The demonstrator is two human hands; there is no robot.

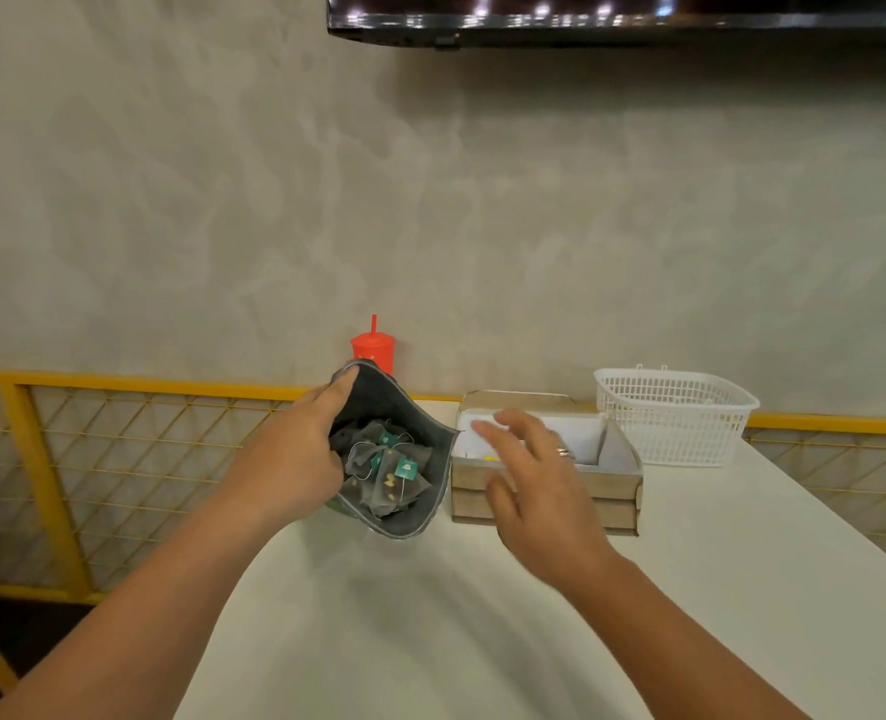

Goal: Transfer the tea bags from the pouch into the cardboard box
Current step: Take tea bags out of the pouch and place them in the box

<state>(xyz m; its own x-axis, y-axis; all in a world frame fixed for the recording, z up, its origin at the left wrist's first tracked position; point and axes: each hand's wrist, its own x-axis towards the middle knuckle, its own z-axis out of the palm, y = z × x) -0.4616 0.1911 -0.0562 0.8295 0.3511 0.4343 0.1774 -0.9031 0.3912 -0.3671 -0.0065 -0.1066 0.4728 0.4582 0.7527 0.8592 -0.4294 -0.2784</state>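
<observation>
Your left hand (300, 449) grips the pouch (404, 402) open, tea bags (388, 470) heaped inside; your right hand (539, 491) hovers empty, fingers spread, before the cardboard box (622, 480). Next, I judge, it must dip in and pinch a bag.

Matt grey pouch (420, 433); wood-grain cardboard box (544, 493); white plastic basket (680, 413); seemingly smooth table (430, 615).

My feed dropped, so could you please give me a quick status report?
Left hand grips pouch open. Right hand open, empty, by cardboard box. Tea bags in pouch. Nothing in the way.
</observation>
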